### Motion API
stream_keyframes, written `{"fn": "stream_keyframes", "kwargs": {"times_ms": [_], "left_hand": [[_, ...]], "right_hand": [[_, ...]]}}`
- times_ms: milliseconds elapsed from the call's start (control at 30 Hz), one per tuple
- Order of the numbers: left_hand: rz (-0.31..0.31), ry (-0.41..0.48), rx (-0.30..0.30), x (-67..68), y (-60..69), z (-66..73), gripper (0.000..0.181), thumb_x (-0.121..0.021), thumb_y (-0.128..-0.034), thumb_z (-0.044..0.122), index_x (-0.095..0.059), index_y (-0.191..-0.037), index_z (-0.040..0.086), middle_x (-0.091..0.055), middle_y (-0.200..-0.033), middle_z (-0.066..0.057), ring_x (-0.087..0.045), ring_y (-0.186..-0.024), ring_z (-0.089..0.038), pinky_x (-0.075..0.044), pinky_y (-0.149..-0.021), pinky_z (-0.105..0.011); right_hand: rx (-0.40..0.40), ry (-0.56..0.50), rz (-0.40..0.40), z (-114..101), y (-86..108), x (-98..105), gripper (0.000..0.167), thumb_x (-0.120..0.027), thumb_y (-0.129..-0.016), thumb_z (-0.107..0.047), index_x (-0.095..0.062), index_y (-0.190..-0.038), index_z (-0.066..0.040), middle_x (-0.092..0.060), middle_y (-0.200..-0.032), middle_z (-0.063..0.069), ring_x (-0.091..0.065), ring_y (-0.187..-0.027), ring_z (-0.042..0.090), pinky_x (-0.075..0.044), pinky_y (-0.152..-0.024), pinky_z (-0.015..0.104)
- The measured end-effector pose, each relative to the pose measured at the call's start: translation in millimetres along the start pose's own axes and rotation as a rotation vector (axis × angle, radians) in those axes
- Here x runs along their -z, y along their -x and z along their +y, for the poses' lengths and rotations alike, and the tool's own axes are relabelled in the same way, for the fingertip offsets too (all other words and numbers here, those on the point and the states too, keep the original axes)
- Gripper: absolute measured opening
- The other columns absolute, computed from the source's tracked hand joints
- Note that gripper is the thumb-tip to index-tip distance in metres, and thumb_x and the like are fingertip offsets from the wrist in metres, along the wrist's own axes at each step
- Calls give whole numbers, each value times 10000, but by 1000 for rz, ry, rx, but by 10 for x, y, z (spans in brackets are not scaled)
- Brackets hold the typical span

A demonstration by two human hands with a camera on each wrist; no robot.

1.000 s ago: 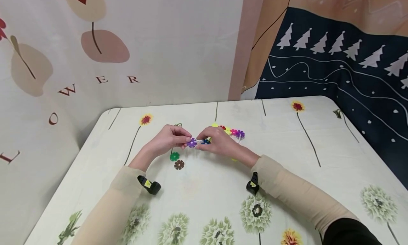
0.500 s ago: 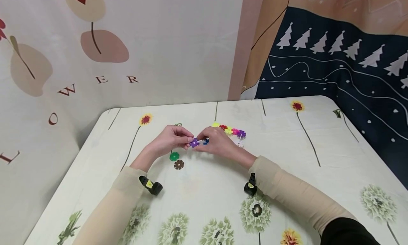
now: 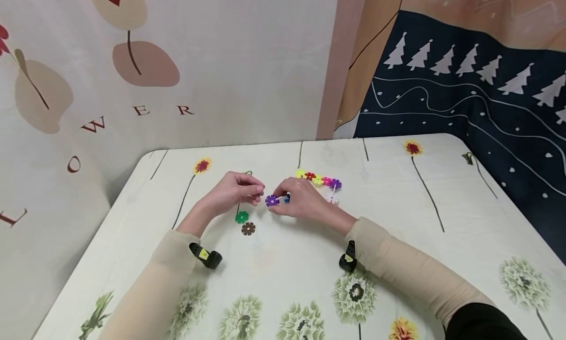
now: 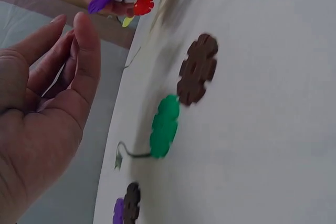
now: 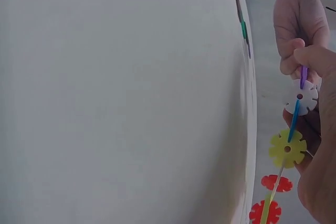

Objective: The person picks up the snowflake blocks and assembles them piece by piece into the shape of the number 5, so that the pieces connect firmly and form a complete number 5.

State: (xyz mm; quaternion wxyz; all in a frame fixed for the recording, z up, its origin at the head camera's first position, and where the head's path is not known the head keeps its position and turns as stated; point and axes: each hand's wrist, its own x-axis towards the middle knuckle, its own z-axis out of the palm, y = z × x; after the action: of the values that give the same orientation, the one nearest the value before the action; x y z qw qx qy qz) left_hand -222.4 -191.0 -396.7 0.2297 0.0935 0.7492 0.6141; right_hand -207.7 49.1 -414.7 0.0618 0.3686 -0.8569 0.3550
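My right hand (image 3: 302, 198) pinches the near end of a chain of flower-shaped slotted plastic discs. At that end a purple disc (image 3: 272, 200) is slotted into a white disc (image 5: 300, 97). Behind it follow a blue disc (image 5: 294, 121) and a yellow disc (image 5: 287, 149), partly covered by the fingers. Yellow, red, pink and purple discs of the chain (image 3: 318, 179) show beyond the right hand. My left hand (image 3: 234, 192) hovers just left of the purple disc, apart from it. In the left wrist view its thumb and fingertips are separated and hold nothing.
A loose green disc (image 3: 241, 217) and a brown disc (image 3: 248, 229) lie on the flower-print cloth (image 3: 274, 266), below the left hand. In the left wrist view another dark disc (image 4: 132, 203) and a purple one lie farther off. Printed curtains hang behind the table.
My left hand has let go of the purple disc and drawn back slightly to the left. The right hand still holds the chain, with the purple disc at its end, slightly farther right.
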Motion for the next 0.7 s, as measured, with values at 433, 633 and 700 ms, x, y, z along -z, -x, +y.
{"fn": "stream_keyframes", "kwargs": {"times_ms": [433, 633, 700], "left_hand": [[-200, -300, 26, 227, 227, -44, 217, -749, -910, 23, -727, -1095, -88, -736, -926, -144, -678, -754, -181, -596, -740, -321], [-306, -465, -46, 180, 272, -110, 225, -770, -824, -40, -780, -1045, -2, -738, -861, -76, -620, -735, -147, -509, -687, -244], [-319, -500, -56, 156, 274, -122, 241, -782, -813, -52, -787, -1042, 22, -722, -849, -63, -601, -705, -138, -489, -670, -237]], "right_hand": [[80, 0, -108, 59, 21, 81, 247, -831, -832, -207, -767, -1024, -65, -735, -998, 26, -667, -941, 177, -524, -881, 322], [142, -14, -101, 132, 38, 97, 243, -840, -828, -204, -771, -1012, -61, -740, -1001, 36, -678, -951, 167, -535, -886, 321], [143, -25, -104, 146, 36, 97, 245, -845, -829, -201, -772, -1014, -57, -740, -1001, 39, -678, -951, 169, -537, -886, 321]]}}
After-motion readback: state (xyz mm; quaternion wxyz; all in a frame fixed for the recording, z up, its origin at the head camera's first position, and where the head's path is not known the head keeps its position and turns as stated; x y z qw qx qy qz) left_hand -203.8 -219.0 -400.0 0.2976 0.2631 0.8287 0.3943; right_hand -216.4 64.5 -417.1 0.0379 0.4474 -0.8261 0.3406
